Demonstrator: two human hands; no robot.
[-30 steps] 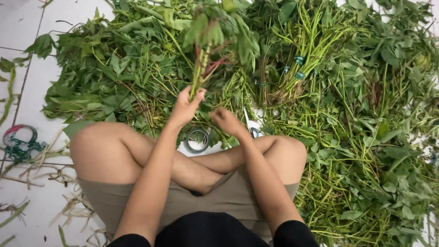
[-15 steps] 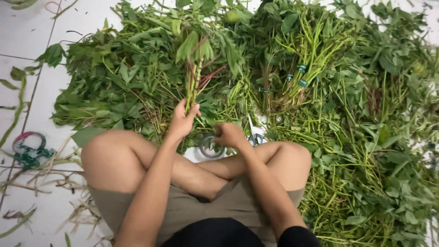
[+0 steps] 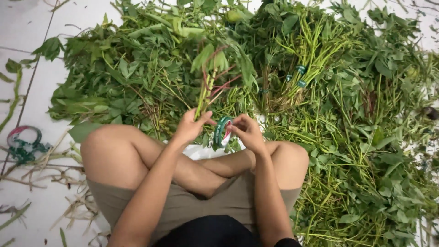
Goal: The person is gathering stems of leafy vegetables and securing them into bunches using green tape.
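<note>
I sit cross-legged on a white tiled floor before a big heap of leafy green stalks. My left hand grips the stem ends of a small bunch of leafy stalks, which stands upright with its leaves pointing away from me. My right hand holds a roll of green and red tape just right of the bunch's stems, close to my left thumb.
Tied bundles with green bands lie at the back right of the heap. Loose stalks and leaves cover the floor to my right. A tangle of used tape rings lies on the tiles at left, among dry stem scraps.
My right hand picked the tape roll up from the floor between my knees and raised it beside the bunch. My left hand kept hold of the bunch.
</note>
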